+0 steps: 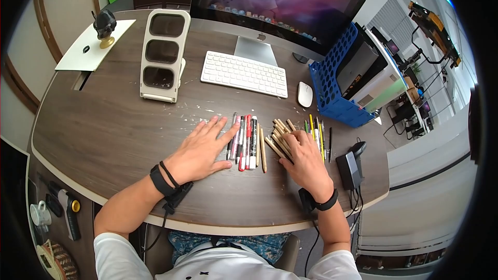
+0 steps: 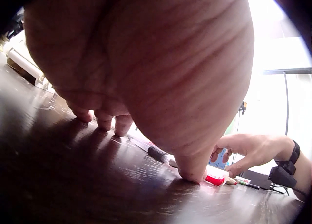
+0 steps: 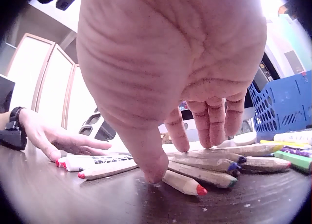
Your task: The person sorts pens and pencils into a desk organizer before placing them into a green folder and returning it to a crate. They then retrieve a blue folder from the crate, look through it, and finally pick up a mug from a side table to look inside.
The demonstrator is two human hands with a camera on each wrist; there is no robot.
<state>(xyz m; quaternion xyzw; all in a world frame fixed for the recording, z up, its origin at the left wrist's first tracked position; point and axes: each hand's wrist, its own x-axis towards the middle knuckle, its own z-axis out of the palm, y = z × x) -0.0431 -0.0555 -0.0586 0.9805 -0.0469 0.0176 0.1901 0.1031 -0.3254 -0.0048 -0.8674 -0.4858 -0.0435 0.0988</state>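
My left hand (image 1: 206, 145) lies with its fingers spread at the left side of a row of pens and markers (image 1: 242, 142). Its fingertips meet the desk and its thumb tip is right by the red-ended marker (image 2: 215, 179). Over a fanned bunch of wooden coloured pencils (image 1: 280, 127) is my right hand (image 1: 307, 163). In the right wrist view its fingers reach down, fairly straight, behind the pencils (image 3: 204, 161), while the thumb touches down by a red-tipped pencil (image 3: 187, 183). Two wooden pencils (image 1: 263, 150) lie between the row and the bunch.
More pens, yellow and green ones among them (image 1: 321, 137), lie right of the right hand. Behind stand a keyboard (image 1: 244, 74), a mouse (image 1: 305, 94), a blue file holder (image 1: 337, 101) and a white three-panel stand (image 1: 163, 52). A black adapter (image 1: 348, 171) with cables sits at the right.
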